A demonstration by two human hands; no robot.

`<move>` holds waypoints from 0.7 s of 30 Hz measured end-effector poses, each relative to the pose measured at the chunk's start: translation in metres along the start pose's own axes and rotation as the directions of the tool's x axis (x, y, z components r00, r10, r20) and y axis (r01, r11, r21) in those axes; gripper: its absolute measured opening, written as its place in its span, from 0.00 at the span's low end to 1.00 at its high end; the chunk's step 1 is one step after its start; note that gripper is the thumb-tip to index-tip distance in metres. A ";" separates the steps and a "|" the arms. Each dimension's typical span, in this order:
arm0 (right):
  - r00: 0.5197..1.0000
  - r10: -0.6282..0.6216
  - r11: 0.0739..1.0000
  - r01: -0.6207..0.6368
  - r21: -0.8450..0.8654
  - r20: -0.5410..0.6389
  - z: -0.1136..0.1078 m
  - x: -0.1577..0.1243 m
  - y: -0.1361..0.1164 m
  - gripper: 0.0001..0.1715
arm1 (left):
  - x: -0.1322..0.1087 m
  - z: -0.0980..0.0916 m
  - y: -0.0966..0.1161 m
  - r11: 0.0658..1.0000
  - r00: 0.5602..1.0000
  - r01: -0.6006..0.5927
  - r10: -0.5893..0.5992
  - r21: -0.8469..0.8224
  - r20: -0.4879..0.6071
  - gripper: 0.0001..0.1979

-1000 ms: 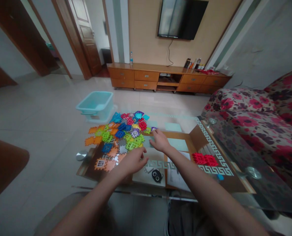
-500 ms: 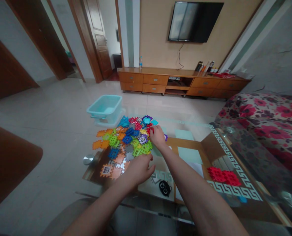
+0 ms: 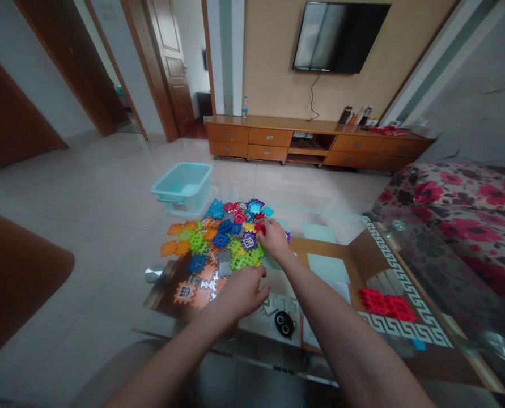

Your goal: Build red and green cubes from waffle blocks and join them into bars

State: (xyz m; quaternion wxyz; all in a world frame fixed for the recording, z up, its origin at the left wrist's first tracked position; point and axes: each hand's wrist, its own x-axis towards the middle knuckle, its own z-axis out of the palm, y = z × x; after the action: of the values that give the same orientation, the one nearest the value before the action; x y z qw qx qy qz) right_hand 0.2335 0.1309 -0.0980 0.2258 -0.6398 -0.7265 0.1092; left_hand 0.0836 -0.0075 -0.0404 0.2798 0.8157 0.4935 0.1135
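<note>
A heap of bright, many-coloured plastic tiles [image 3: 218,243] lies jumbled on the left of the glass table [image 3: 405,283]. The right hand [image 3: 273,239] sits narrowly closed at the heap's far edge, fingertips at a red tile [image 3: 259,228] (gripped or not, I cannot tell). The left hand [image 3: 243,293], loosely curled, hides its palm at the near edge, so any hold stays unclear.

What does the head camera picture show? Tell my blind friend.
A person's right hand touches a heap of colorful plastic interlocking tiles on a glass table, and the left hand is beside it. A teal tub sits on the floor.
</note>
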 end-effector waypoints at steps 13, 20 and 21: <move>0.980 0.029 0.938 0.042 0.345 -0.199 -0.046 -0.064 -0.011 0.19 | 0.009 0.005 0.001 0.849 0.989 0.066 -0.126 -0.524 -0.078 0.13; 0.971 0.189 0.735 -0.039 0.677 -0.149 -0.067 -0.139 -0.003 0.18 | 0.004 0.011 0.021 0.403 0.982 0.182 -0.126 -0.897 0.143 0.20; 0.971 0.189 0.720 -0.034 0.693 -0.148 -0.070 -0.147 -0.002 0.17 | 0.002 0.012 0.024 0.366 0.983 0.180 -0.109 -0.913 0.151 0.21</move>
State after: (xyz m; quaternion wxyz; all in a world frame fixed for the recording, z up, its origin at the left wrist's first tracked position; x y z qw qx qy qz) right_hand 0.2759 -0.0223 -0.0640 0.5136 -0.5616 -0.5667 0.3157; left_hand 0.1077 -0.0179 -0.0368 0.7104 0.4786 0.4070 0.3173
